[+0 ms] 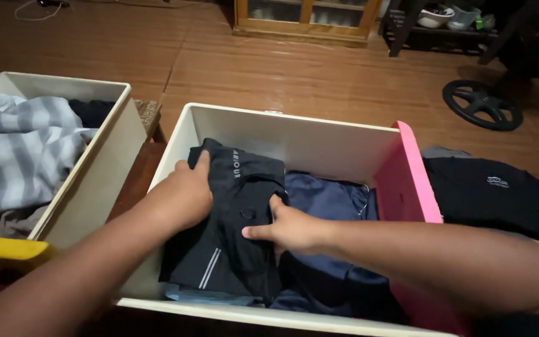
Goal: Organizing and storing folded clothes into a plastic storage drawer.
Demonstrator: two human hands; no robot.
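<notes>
I see my left hand (179, 196) lying flat and open on the black folded garment (229, 231), with its fingers spread over the upper left edge of the cloth. My right hand (288, 228) presses on the same garment from its right side; the thumb points left, and the other fingers are tucked behind the fold, so I cannot tell if they grip it or only push.

The black garment lies inside the white drawer (294, 134), in the left half of it. To the right of the garment, still inside the drawer, there is a dark blue garment (332, 196), partly under my right forearm. Under the near edge of the black garment a light blue piece (188, 293) shows.

The drawer has a pink side panel (407, 181) on its right. Beyond this panel another black garment (494, 193) rests outside the drawer. To the left of the drawer stands a second white drawer (110, 134) with a grey striped cloth (20, 150).

In my judgement, the fold can open if one hand presses harder than the other. The loose cloth can also bunch against the dark blue garment.
</notes>
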